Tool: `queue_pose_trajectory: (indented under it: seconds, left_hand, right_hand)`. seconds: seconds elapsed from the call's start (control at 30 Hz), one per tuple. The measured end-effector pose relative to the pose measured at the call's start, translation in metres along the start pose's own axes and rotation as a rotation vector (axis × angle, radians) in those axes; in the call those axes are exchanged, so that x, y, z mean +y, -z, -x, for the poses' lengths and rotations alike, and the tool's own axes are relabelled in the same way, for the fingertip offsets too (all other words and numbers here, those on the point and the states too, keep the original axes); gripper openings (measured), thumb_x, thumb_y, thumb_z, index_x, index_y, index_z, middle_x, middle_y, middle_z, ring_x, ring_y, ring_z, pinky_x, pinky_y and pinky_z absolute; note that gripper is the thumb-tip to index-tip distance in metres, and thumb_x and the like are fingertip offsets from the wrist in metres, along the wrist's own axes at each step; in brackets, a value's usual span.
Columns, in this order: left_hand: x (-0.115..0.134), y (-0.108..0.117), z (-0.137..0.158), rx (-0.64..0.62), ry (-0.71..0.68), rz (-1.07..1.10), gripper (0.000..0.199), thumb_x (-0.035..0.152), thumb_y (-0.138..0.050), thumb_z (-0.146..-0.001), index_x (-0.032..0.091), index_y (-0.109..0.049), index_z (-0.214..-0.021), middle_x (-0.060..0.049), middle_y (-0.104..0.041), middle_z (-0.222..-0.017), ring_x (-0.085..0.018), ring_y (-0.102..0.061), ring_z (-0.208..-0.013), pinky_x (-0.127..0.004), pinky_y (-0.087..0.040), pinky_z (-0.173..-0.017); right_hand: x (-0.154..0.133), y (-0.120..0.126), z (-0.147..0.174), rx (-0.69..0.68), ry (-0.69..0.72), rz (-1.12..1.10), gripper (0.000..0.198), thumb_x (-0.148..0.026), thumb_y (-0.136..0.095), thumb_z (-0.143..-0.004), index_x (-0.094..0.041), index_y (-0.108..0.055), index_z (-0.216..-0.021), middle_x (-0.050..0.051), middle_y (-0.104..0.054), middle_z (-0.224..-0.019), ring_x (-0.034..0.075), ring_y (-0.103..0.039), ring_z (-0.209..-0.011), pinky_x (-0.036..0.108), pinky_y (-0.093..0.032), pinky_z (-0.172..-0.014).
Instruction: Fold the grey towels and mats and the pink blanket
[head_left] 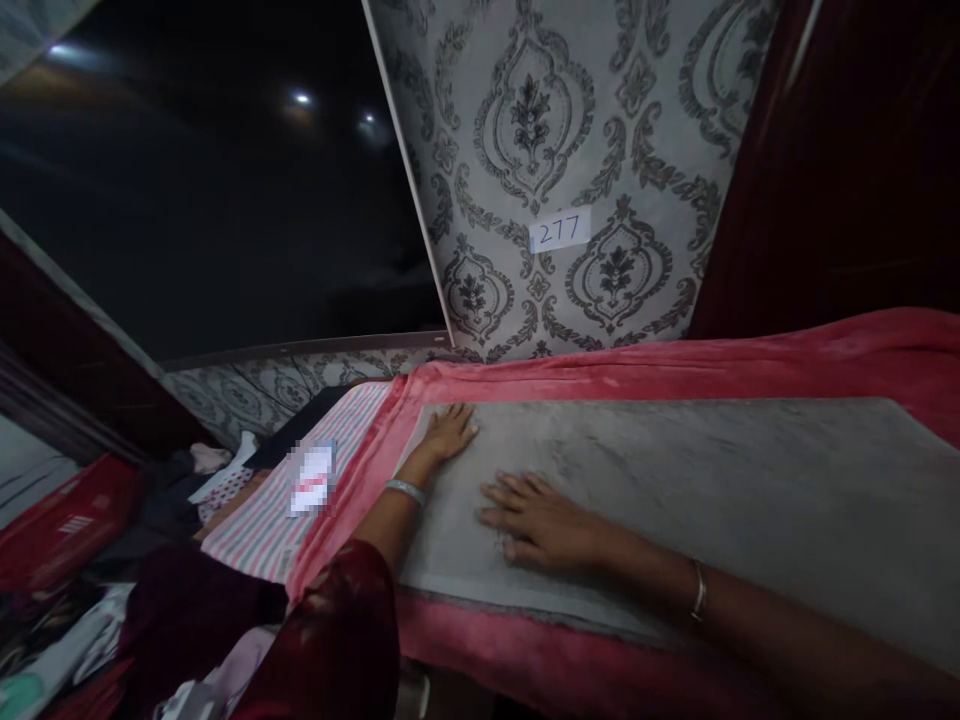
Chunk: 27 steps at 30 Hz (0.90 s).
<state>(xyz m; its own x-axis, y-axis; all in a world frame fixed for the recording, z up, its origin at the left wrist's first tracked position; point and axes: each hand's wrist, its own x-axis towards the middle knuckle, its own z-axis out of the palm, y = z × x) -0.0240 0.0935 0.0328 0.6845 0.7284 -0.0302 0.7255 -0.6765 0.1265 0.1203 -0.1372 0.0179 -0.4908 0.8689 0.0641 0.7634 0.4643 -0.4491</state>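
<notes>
Grey cloth (pixel 712 485), oblong, mottled

Arms (pixel 652 565) extended, left hand (pixel 448 433) palm down, right hand (pixel 544 522) spread

The cloth (pixel 750 490) lies on the blanket (pixel 675 362); the towel (pixel 251 535) lies left. Behind, on the wall (pixel 525 300): television (pixel 217 190) left, paper label (pixel 560 229) right.

The number 277, handwritten in blue, marks a white paper slip (pixel 560 230) on patterned wallpaper (pixel 531 125); a pixelated card (pixel 311 480) is unreadable.
</notes>
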Motion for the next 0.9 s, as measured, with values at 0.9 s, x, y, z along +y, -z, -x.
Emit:
queue_pose_trajectory:
  seconds: [0.9]
  left_hand:
    - [-0.009,-0.016,-0.011,0.058,0.057,-0.099,0.061,0.046,-0.035,-0.101,0.023,-0.033,-0.158,-0.012,-0.024,-0.166,-0.029,-0.021,-0.154,-0.058,-0.017,-0.122]
  right_hand:
    - [0.099,0.055,0.042,0.24,-0.488,0.176,0.063,-0.049,-0.038,-0.103,-0.023,-0.03,-0.16,0.014,-0.018,-0.166,0.031,-0.013,-0.154,0.059,-0.015,-0.122]
